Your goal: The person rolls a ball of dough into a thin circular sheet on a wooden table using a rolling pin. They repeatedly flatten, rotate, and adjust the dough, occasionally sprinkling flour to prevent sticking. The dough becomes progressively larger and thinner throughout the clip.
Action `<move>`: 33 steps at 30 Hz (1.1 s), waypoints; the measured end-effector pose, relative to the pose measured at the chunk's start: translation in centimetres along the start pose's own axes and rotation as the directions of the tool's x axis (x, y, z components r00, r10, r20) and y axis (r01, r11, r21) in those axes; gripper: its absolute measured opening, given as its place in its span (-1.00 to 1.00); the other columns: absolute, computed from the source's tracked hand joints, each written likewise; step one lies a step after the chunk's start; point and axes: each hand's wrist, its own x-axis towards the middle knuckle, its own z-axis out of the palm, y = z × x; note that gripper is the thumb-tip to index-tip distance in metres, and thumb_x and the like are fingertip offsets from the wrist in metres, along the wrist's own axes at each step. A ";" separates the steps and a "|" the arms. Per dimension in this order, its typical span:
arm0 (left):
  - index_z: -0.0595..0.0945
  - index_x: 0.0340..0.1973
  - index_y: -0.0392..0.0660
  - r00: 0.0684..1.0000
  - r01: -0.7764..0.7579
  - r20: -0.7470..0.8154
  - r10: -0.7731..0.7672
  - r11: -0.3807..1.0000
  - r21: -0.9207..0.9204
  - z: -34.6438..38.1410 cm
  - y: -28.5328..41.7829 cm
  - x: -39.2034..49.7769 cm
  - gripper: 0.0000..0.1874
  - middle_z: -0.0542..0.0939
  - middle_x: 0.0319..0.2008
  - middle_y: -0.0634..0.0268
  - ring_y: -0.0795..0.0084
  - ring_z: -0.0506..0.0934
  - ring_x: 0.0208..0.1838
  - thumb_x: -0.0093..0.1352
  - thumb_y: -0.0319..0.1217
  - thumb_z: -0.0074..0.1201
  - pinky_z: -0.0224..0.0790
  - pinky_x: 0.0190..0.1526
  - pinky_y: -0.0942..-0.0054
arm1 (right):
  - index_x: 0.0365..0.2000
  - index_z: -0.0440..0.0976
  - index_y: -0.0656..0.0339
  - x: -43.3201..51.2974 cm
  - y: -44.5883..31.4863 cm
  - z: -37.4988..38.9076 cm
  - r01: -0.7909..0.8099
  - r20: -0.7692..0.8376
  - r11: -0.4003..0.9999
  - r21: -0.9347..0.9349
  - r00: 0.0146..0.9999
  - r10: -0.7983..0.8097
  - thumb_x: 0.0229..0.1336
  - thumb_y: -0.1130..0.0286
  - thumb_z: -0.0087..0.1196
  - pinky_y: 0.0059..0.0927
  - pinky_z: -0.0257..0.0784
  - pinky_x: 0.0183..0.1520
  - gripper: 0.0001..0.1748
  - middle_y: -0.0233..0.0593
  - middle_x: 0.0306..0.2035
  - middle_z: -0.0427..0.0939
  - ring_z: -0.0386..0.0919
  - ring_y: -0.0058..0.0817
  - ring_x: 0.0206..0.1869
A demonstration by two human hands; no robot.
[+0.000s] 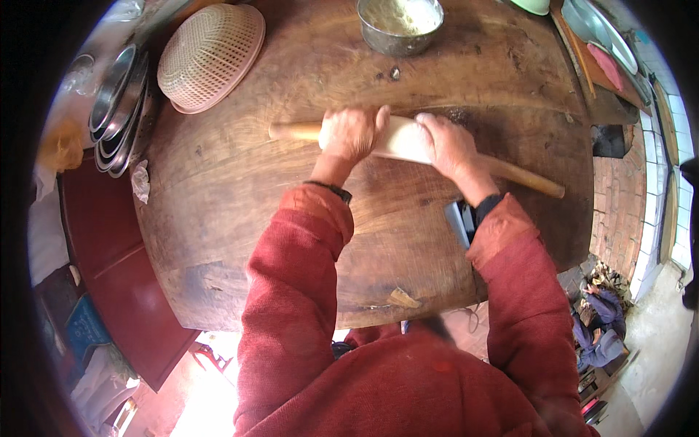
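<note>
A sheet of pale dough [406, 140] is wrapped around a long wooden rolling pin [527, 177], whose bare ends stick out on both sides. My left hand [352, 131] lies over the left part of the dough roll, fingers curled over it. On the right part rests my right hand [450, 143], also curled over the roll. Between the two hands the dough shows bare. The pin lies at a slant across the wooden table [246, 218]. A metal-bladed thing [460, 224], its kind unclear, shows beside my right wrist, partly hidden by the sleeve.
Beyond the hands stands a metal bowl [401, 41] with floury residue. A pink plastic colander [213, 57] sits upside down at back left, near several metal basins [117, 109]. A wood scrap [404, 298] lies near the front edge. A person [600, 328] sits low at the right.
</note>
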 end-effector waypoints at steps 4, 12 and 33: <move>0.60 -0.48 0.01 0.974 -0.146 -0.183 0.136 0.989 -0.039 -2.1 0.0 -6.7 -0.72 0.59 -0.52 0.25 0.20 0.56 -0.44 0.33 -0.11 -0.03 0.35 -0.29 0.22 | -0.12 0.43 0.09 -4.2 -5.2 -0.9 -0.088 0.229 0.995 -0.044 0.969 0.096 0.15 0.21 -0.05 -0.09 0.41 -0.21 -0.69 -0.08 -0.30 0.50 0.50 -0.04 -0.25; 0.56 -0.42 -0.07 0.921 -0.013 -0.390 -0.005 0.999 -0.043 -1.8 -0.5 -0.2 -0.76 0.58 -0.47 0.13 0.11 0.54 -0.34 0.36 -0.21 -0.07 0.29 -0.28 0.15 | -0.40 0.44 0.17 1.4 -2.3 -0.3 -0.091 -0.147 0.992 -0.084 0.986 0.078 0.21 0.20 -0.09 -0.06 0.41 -0.27 -0.74 -0.08 -0.42 0.54 0.51 -0.03 -0.33; 0.54 -0.51 -0.05 0.913 -0.122 -0.408 0.025 0.969 -0.214 -1.5 -0.7 -8.6 -0.87 0.53 -0.52 0.25 0.18 0.50 -0.30 0.21 -0.31 0.14 0.27 -0.20 0.20 | 0.09 0.31 0.12 -10.3 -10.9 0.3 0.218 0.256 0.976 -0.009 0.944 -0.208 0.13 0.27 -0.01 0.03 0.17 0.16 -0.52 0.03 0.13 0.29 0.27 0.02 0.15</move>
